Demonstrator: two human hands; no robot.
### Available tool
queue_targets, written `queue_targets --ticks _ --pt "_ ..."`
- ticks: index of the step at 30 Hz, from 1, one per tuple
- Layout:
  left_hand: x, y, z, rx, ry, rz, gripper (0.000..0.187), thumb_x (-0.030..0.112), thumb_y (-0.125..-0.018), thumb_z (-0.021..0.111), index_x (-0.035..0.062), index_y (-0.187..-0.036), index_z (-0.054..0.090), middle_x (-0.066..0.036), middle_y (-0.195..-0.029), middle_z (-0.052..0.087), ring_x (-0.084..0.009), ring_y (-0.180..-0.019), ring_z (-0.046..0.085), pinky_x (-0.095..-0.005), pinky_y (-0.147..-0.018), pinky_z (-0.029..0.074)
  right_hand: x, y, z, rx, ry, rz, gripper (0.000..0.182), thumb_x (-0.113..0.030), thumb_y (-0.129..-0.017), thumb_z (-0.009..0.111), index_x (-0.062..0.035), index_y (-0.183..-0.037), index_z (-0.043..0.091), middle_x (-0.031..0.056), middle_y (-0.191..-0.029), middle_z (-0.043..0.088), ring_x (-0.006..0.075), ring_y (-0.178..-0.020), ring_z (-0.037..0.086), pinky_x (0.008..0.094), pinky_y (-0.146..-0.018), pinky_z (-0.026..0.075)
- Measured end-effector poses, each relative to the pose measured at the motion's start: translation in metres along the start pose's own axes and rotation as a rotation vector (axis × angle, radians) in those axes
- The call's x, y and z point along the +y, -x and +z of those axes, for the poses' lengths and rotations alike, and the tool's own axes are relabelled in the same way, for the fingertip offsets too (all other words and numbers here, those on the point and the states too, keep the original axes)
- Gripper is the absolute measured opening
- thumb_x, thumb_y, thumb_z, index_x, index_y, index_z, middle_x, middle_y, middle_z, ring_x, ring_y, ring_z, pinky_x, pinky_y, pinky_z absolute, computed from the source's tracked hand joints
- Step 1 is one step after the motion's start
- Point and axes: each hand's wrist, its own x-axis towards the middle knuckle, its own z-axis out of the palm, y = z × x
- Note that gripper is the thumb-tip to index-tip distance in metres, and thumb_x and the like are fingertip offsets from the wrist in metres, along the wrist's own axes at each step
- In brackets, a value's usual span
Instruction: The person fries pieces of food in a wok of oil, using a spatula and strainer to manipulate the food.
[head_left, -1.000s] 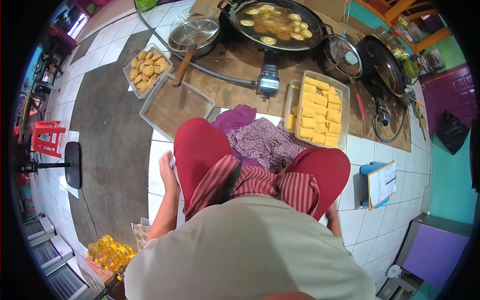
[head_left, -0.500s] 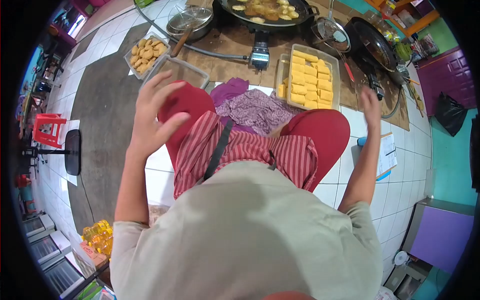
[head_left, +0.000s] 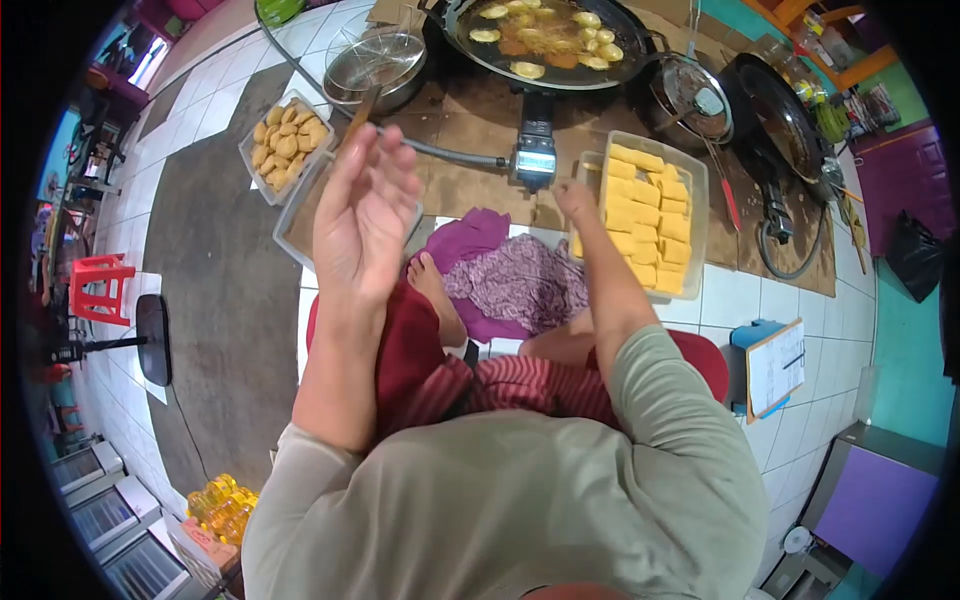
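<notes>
yellow tofu blocks point(head_left: 645, 215) fill a tray point(head_left: 695, 180) beside the empty, reaching right hand point(head_left: 578, 205), while the left hand point(head_left: 365, 215) hangs open and bare; hot oil in the wok point(head_left: 545, 40) nearby could splash.

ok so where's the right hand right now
In the head view the right hand reaches forward, right of centre, at the near-left corner of the tub of yellow blocks, just beyond the purple cloth.
</notes>
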Motion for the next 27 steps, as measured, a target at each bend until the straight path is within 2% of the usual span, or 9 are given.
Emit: queue_targets --ticks 2,8,11,14,17,21,24,25,27 --pt "-0.004 -0.015 -0.029 0.053 0.193 -0.288 0.022 0.014 -0.092 0.048 0.0032 -0.111 0.053 -0.013 -0.109 0.058 -0.0241 -0.097 0.058 -0.0362 -0.083 0.05 -0.002 -0.008 0.037 -0.088 -0.16 0.134 0.042 -0.039 -0.081 0.058 -0.002 -0.097 0.065 0.0226 -0.099 0.063 0.034 -0.097 0.059 0.0389 -0.084 0.046" --pt "-0.002 -0.058 -0.03 0.109 0.019 -0.18 0.023 0.014 -0.09 0.051 0.0037 -0.11 0.052 -0.01 -0.101 0.059 -0.021 -0.09 0.058 -0.0325 -0.078 0.05 -0.015 -0.013 0.082 0.047 -0.228 0.293 0.045 -0.041 -0.085 0.054 0.0016 -0.099 0.062 0.0233 -0.097 0.063 0.0374 -0.096 0.058 0.0423 -0.084 0.043" --pt "-0.001 -0.082 -0.042 0.127 0.061 -0.226 0.021 0.014 -0.09 0.052 0.0041 -0.108 0.054 -0.009 -0.101 0.059 -0.0207 -0.088 0.058 -0.0325 -0.078 0.05 0.006 -0.02 0.111 0.178 -0.164 0.218 0.036 -0.035 -0.088 0.052 -0.0005 -0.09 0.061 0.0169 -0.083 0.065 0.0319 -0.08 0.063 0.0413 -0.073 0.047" --pt "-0.003 -0.103 -0.047 0.133 0.075 -0.246 0.02 0.014 -0.089 0.052 0.0044 -0.107 0.055 -0.009 -0.1 0.059 -0.0205 -0.088 0.058 -0.032 -0.077 0.05 0.01 -0.025 0.107 -0.063 -0.624 0.41 0.034 -0.031 -0.091 0.049 0.0012 -0.085 0.058 0.0121 -0.071 0.062 0.024 -0.064 0.061 0.0348 -0.062 0.048" --pt "-0.007 -0.119 -0.05 0.125 0.073 -0.268 0.019 0.014 -0.089 0.052 0.0046 -0.106 0.055 -0.008 -0.1 0.059 -0.0204 -0.087 0.059 -0.0308 -0.075 0.05 0.005 -0.021 0.099 -0.065 -0.752 0.418 0.034 -0.028 -0.092 0.048 0.0016 -0.079 0.057 0.0085 -0.064 0.058 0.018 -0.054 0.056 0.0303 -0.056 0.045" --pt "-0.015 -0.127 -0.048 0.125 0.069 -0.294 0.019 0.014 -0.089 0.052 0.0049 -0.106 0.055 -0.008 -0.1 0.059 -0.0201 -0.086 0.059 -0.0292 -0.074 0.051 0.007 -0.017 0.093 -0.098 -0.584 0.35 0.03 -0.03 -0.09 0.052 -0.0014 -0.083 0.058 0.0039 -0.067 0.057 0.0128 -0.057 0.054 0.0281 -0.052 0.043" --pt "-0.019 -0.126 -0.046 0.081 0.089 -0.341 0.019 0.014 -0.089 0.052 0.0063 -0.106 0.056 -0.007 -0.102 0.059 -0.0206 -0.088 0.059 -0.0323 -0.077 0.05 0.019 -0.023 0.103 -0.071 -0.391 0.243 0.031 -0.03 -0.089 0.054 -0.0002 -0.08 0.059 0.0069 -0.066 0.059 0.0161 -0.057 0.056 0.0303 -0.054 0.045" --pt "-0.02 -0.125 -0.043 0.08 0.097 -0.353 0.019 0.015 -0.089 0.052 0.0067 -0.106 0.056 -0.007 -0.101 0.059 -0.0203 -0.088 0.059 -0.0319 -0.077 0.05 0.018 -0.021 0.099 -0.028 -0.268 0.197 0.033 -0.031 -0.087 0.054 0.0005 -0.08 0.061 0.0114 -0.067 0.061 0.0206 -0.06 0.06 0.033 -0.058 0.046" --pt "-0.021 -0.122 -0.04 0.083 0.075 -0.347 0.021 0.015 -0.089 0.053 0.0057 -0.108 0.054 -0.008 -0.101 0.059 -0.0197 -0.087 0.059 -0.0303 -0.075 0.05 0.014 -0.024 0.095 -0.017 -0.21 0.185 0.035 -0.033 -0.086 0.053 0.0002 -0.081 0.062 0.0141 -0.07 0.063 0.0246 -0.064 0.062 0.0356 -0.061 0.047"
